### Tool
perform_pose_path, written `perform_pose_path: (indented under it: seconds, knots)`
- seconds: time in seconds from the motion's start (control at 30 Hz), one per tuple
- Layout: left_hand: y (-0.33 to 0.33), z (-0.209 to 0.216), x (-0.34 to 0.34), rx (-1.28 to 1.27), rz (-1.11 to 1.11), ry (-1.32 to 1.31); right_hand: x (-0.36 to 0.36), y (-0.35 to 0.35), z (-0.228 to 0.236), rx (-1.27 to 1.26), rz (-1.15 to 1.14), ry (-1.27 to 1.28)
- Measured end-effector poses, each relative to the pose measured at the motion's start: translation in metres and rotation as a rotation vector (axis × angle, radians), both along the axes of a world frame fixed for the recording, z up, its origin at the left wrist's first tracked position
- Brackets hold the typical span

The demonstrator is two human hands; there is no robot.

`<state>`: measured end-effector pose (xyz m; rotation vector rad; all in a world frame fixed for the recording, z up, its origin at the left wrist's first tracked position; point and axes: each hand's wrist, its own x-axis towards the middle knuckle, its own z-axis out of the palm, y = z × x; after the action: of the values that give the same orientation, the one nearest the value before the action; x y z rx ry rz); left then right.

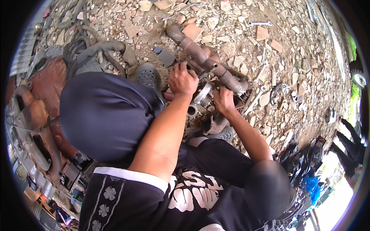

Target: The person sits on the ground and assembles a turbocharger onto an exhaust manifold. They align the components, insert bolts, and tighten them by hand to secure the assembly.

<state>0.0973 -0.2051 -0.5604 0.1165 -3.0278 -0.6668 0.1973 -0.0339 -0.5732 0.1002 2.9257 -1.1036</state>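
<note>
A rusty exhaust manifold [198, 54], made of jointed curved pipes, lies on the stony ground before me. Beside it sits a silver metal housing [203, 93] with a round opening, apparently part of a turbocharger. My left hand [182, 79] is closed at the manifold's near side, fingers curled down. A dark rod with a hollow end [214, 66] sticks out from near its fingertips; whether the hand grips it is hidden. My right hand [224, 99] is closed next to the manifold's lower pipe end, fingertips tucked behind the parts. A rusty flanged pipe [216, 123] lies below it.
Several wrenches [255, 101] lie on the gravel to the right, with a C-shaped metal part [276, 94]. Thick hoses [111, 48] and a reddish-brown engine casing [54, 84] are at left. A grey shoe [147, 77] stands beside my left hand. Dark-clothed legs [348, 146] show far right.
</note>
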Motion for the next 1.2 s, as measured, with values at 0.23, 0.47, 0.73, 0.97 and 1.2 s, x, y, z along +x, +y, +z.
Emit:
perform_pose_path:
  seconds: [0.23, 0.47, 0.73, 0.97, 1.2]
  knots:
    - [-0.003, 0.001, 0.001, -0.007, 0.018, -0.054, -0.001, 0.023, 0.011, 0.063, 0.262, -0.221]
    - [-0.001, 0.000, 0.000, 0.008, 0.032, -0.082, -0.002, 0.010, -0.001, -0.046, 0.102, -0.097]
    - [-0.001, 0.001, 0.001, 0.020, 0.045, -0.069, -0.002, 0.003, 0.015, 0.109, 0.104, -0.138]
    - [-0.003, -0.002, 0.001, 0.035, 0.038, -0.072, -0.001, -0.001, 0.016, 0.138, 0.073, -0.170]
    - [-0.003, -0.002, 0.001, 0.039, 0.008, -0.045, 0.011, 0.000, -0.011, 0.155, -0.016, -0.111]
